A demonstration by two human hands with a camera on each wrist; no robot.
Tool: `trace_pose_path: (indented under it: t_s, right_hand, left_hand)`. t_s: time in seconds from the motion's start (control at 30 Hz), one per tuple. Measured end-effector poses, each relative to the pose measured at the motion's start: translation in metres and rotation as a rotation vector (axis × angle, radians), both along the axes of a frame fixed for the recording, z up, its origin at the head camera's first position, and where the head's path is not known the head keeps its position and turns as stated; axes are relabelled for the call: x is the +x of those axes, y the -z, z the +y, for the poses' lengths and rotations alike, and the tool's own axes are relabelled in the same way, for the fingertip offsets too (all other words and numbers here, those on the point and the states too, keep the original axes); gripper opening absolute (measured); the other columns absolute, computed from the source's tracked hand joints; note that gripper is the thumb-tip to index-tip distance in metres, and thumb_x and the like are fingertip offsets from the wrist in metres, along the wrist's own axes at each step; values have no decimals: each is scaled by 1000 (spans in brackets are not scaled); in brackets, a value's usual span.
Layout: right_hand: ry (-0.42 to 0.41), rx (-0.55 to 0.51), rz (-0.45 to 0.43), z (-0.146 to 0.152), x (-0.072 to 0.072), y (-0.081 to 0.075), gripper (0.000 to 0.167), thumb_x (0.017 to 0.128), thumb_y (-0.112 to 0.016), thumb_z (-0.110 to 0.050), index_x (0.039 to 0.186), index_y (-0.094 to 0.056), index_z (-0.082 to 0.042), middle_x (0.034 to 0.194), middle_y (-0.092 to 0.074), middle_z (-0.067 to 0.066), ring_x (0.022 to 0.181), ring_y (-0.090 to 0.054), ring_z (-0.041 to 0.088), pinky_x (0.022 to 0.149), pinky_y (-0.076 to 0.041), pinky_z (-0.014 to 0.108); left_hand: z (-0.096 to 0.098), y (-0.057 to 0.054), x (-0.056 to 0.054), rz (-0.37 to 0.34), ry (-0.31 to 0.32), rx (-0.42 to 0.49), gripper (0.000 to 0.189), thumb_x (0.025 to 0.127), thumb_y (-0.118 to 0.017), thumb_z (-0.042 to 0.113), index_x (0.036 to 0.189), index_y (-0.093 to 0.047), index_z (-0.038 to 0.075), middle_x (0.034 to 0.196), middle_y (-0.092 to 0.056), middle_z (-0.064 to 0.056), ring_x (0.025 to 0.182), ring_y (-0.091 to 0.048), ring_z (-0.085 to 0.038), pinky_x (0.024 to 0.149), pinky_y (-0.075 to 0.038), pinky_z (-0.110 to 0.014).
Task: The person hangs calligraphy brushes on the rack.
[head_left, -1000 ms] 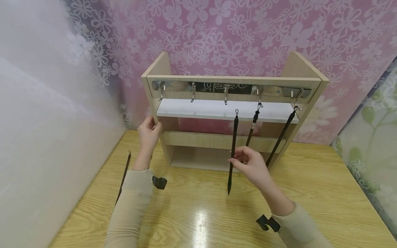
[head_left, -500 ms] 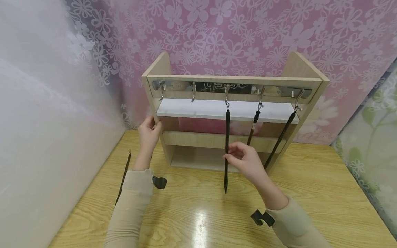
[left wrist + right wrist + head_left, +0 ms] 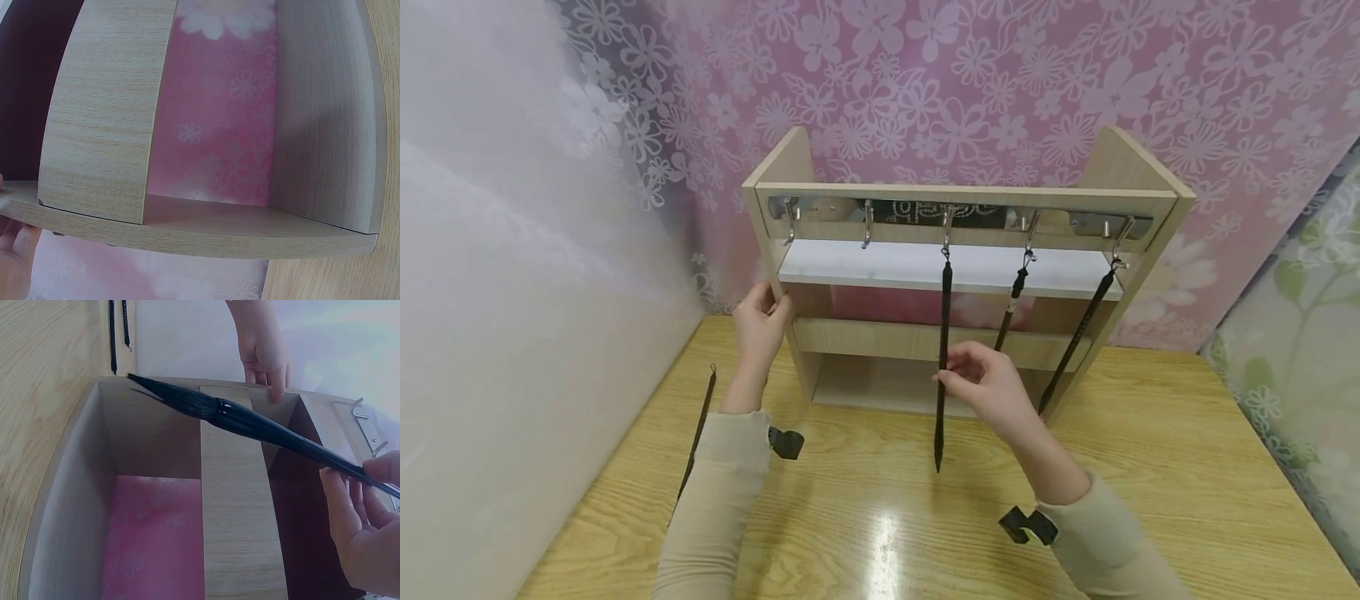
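My right hand (image 3: 988,387) pinches the handle of a dark calligraphy brush (image 3: 943,325) between thumb and fingers. The brush hangs tip down, its top loop at the middle hook (image 3: 947,232) of a metal hook strip. Whether the loop is fully over the hook is too small to tell. Black bristles (image 3: 181,400) show in the right wrist view. At the shelf's left side panel, my left hand (image 3: 760,325) grips the edge of the wooden shelf (image 3: 880,337). Two more brushes, one brown-handled (image 3: 1007,312) and one black (image 3: 1078,337), hang from the right-hand hooks.
Another brush (image 3: 700,425) lies on the wooden table (image 3: 850,500) left of my left arm. Two dark brushes (image 3: 113,337) show there in the right wrist view. The two left hooks (image 3: 867,225) carry nothing. A pale wall (image 3: 535,292) stands close on the left.
My right hand has moved left and slightly up, bringing the brush from beside the middle hook to it, its loop now at the hook's end. The left hand stays on the shelf side.
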State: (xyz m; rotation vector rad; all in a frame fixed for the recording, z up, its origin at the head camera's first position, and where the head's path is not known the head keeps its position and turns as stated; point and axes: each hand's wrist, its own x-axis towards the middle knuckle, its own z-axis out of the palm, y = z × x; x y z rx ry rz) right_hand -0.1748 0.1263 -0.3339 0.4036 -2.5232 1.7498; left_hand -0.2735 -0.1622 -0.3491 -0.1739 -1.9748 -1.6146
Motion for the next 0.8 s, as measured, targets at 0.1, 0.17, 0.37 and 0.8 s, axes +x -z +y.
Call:
trace_pose_path:
  t_s: [0.1,0.17,0.37,0.8]
  right_hand:
    - [-17,-23,-5,0,-1,1,19,82,-59,-4,100,-57,2,86,-59,10,78,-58,21,67,-51,27]
    - [-30,-39,-10,0,-1,1,18,83,-58,-4,99,-57,2,86,-59,11,78,-58,21,68,-51,27]
    - [-49,-86,-20,-2,-1,1,17,84,-56,-2,100,-56,3,87,-60,13,79,-59,24,69,-51,28]
    - [-83,-156,2,-6,0,0,21,84,-54,2,104,-55,9,86,-58,18,76,-61,15,70,-52,25]
  left_hand:
    - [4,-9,9,-4,5,3,26,81,-56,-3,106,-58,-9,102,-59,-26,97,-56,-29,85,-46,-32]
    - [7,-16,15,-14,4,2,26,81,-55,-4,107,-57,-11,103,-58,-27,98,-56,-31,86,-46,-34]
    - [8,-17,17,-9,-3,-16,26,82,-54,-3,107,-56,-12,103,-57,-29,99,-55,-33,87,-45,-35]
    - [-2,4,-4,10,5,0,26,81,-56,-1,106,-59,-6,102,-60,-22,98,-57,-26,86,-46,-30]
